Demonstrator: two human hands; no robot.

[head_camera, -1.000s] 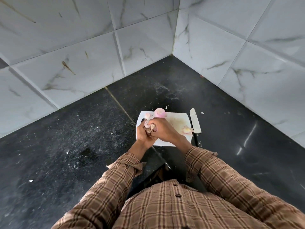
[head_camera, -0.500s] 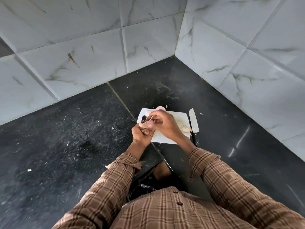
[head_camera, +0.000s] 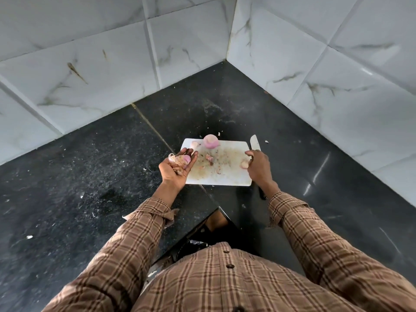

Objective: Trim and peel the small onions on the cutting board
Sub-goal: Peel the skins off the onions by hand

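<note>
A white cutting board (head_camera: 225, 177) lies on the black counter. My left hand (head_camera: 174, 174) is turned palm up beside the board's left edge and cups a small pink onion (head_camera: 184, 159) with loose papery skin hanging off it. A peeled onion (head_camera: 211, 141) stands at the board's far edge, with a small pale piece (head_camera: 194, 144) to its left. My right hand (head_camera: 258, 168) lies over the middle of the knife (head_camera: 254, 142) along the board's right edge; whether it grips the knife is hidden. An onion piece (head_camera: 244, 164) sits by its fingers.
Peel scraps (head_camera: 209, 158) and brown smears litter the board. Marble-tiled walls (head_camera: 337, 86) meet in a corner just behind it. The black counter (head_camera: 78, 176) stretches wide to the left, with crumbs on it. The counter's front edge notches in below the board.
My hands were together over the board's left side, peeling the onion. They have come apart: the left keeps the onion, and the right has moved over to the knife.
</note>
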